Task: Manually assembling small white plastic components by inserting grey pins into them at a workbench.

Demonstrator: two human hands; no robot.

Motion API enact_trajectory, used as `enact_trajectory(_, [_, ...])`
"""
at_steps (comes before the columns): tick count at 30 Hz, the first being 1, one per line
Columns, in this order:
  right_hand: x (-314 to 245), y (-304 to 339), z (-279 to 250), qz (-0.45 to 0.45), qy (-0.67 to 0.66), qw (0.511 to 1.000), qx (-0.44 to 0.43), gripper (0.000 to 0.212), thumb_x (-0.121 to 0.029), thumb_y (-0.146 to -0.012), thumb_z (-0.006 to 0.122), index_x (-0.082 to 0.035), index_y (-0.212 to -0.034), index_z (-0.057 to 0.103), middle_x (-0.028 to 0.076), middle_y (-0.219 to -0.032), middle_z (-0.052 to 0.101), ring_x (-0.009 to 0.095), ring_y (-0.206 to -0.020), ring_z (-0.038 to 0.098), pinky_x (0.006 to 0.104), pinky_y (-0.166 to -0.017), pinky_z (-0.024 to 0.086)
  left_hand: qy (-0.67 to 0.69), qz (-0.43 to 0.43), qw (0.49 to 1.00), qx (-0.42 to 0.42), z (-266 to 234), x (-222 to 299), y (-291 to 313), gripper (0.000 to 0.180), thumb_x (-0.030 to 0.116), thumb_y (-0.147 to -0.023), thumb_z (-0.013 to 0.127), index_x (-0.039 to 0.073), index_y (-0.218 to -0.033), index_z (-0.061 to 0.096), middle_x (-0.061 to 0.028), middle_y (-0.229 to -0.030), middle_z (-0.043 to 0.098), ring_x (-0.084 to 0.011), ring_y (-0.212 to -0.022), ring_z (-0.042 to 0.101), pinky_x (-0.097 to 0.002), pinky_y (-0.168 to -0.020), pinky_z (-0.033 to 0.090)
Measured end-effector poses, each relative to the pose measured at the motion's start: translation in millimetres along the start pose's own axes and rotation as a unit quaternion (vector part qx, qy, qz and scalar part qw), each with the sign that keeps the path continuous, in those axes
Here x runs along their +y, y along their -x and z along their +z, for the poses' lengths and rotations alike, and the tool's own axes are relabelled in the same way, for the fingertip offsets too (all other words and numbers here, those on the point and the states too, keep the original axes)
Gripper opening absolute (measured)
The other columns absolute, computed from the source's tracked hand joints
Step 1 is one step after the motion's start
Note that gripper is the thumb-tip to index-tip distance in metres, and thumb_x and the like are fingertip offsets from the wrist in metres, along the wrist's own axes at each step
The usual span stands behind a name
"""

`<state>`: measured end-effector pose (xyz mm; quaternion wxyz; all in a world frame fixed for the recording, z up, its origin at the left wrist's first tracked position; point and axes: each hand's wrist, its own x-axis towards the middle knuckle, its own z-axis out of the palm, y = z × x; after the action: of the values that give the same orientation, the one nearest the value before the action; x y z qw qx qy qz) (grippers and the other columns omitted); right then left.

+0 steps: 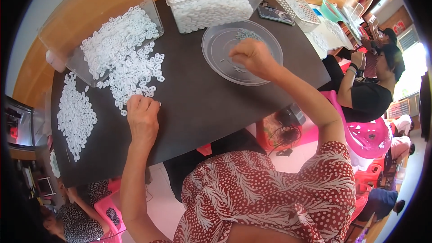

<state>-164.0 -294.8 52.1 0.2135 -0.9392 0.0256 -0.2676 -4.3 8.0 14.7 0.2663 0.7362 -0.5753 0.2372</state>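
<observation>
Working two-handed, held left hand [143, 117] beside white pieces [135, 70] and curled right hand [256, 57], well apart, over clear round dish [217, 53]; couldn't tell either's grip.

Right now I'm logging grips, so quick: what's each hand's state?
Left hand: curled at the white pieces; grip can't be told.
Right hand: curled over the clear round tray; grip can't be told.

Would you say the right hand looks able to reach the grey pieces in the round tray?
Likely yes: the right hand is over the round tray, whose grey pieces lie largely uncovered.
</observation>
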Motion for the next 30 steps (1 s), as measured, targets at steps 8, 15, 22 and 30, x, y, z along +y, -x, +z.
enact_trajectory(8, [23.6,-6.0,39.5,-0.045,0.139,0.988,-0.052,0.002,-0.006,-0.070,0.062,-0.007,-0.072,0.062,0.012,-0.075,0.058,0.032,-0.079,0.056,0.0415,-0.066,0.047,0.028,-0.039,0.997,-0.056,-4.1,9.1,-7.2,0.018,-0.003,-0.060,0.067,0.003,-0.075,0.058,-0.0068,-0.077,0.053,-0.0263,-0.080,0.051,-0.0368,-0.070,0.042])
enact_trajectory(15, [33.7,-14.8,46.5,-0.104,0.172,0.975,-0.092,0.005,-0.003,-0.070,0.057,-0.004,-0.066,0.055,0.014,-0.077,0.058,0.033,-0.079,0.054,0.0432,-0.066,0.046,0.023,-0.050,0.998,-0.036,-1.3,11.4,-2.1,0.020,-0.003,-0.060,0.069,0.003,-0.076,0.058,-0.0071,-0.078,0.053,-0.0266,-0.080,0.050,-0.0376,-0.070,0.041])
enact_trajectory(22, [-29.6,-12.1,32.7,0.040,-0.080,0.994,-0.071,0.008,-0.007,-0.073,0.060,0.000,-0.070,0.058,0.012,-0.069,0.058,0.027,-0.067,0.057,0.0382,-0.061,0.046,0.009,-0.095,0.995,0.033,-0.3,18.0,-0.7,0.018,0.000,-0.065,0.068,0.005,-0.082,0.061,-0.0067,-0.080,0.057,-0.0271,-0.079,0.052,-0.0368,-0.070,0.043])
enact_trajectory(30, [-112.9,-25.9,54.6,0.183,-0.360,0.896,-0.185,0.016,-0.013,-0.080,0.065,0.003,-0.080,0.063,0.004,-0.071,0.061,0.007,-0.066,0.054,0.0240,-0.060,0.045,0.343,-0.313,0.883,0.075,-11.4,58.5,-14.0,0.012,0.006,-0.077,0.068,0.004,-0.089,0.067,-0.0049,-0.078,0.060,-0.0169,-0.076,0.055,-0.0270,-0.070,0.045])
